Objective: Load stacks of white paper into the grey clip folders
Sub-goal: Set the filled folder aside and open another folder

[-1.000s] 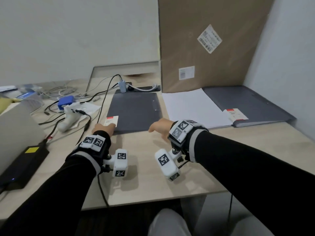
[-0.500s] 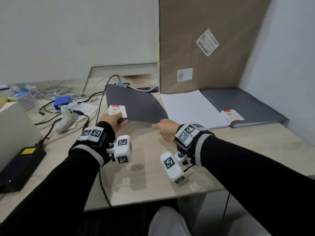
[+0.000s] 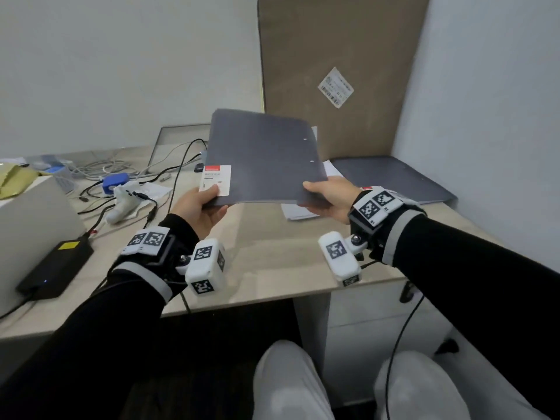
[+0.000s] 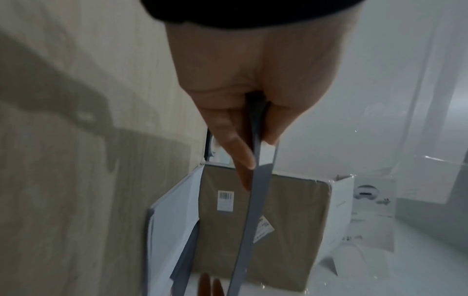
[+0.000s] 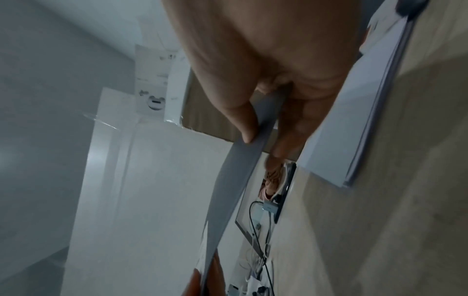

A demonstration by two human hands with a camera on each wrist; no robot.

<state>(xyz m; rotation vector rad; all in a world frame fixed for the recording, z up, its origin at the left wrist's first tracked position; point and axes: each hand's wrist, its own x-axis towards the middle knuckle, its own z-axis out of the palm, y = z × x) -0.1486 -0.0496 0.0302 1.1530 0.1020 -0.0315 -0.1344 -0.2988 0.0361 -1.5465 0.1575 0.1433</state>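
Two hands hold one grey clip folder (image 3: 263, 159) clear of the desk (image 3: 272, 259), closed and tilted, near edge low and far edge raised toward the cardboard sheet. Left hand (image 3: 197, 207) pinches the near left corner: thumb on top beside the white label with a red strip (image 3: 215, 180), fingers curled beneath; left wrist view shows the folder edge-on, clamped between thumb and fingers (image 4: 243, 156). Right hand (image 3: 330, 197) pinches the near right corner the same way, thumb flat on the cover, fingers under it; right wrist view confirms thumb and fingers on opposite faces of the grey sheet. Both wrists carry white marker blocks over black sleeves. Below and just behind the right hand, a stack of white paper (image 3: 295, 212) lies flat on the pale wood-grain desk, partly hidden by the held folder. Beyond that a second grey folder (image 3: 394, 180) lies flat against the right wall. Desk left side: black power brick (image 3: 54, 269), tangled cables (image 3: 169, 174), a white controller (image 3: 122, 203), a blue object (image 3: 115, 181). Large brown cardboard sheet (image 3: 336, 65) with a barcode label stands against the back wall in the corner
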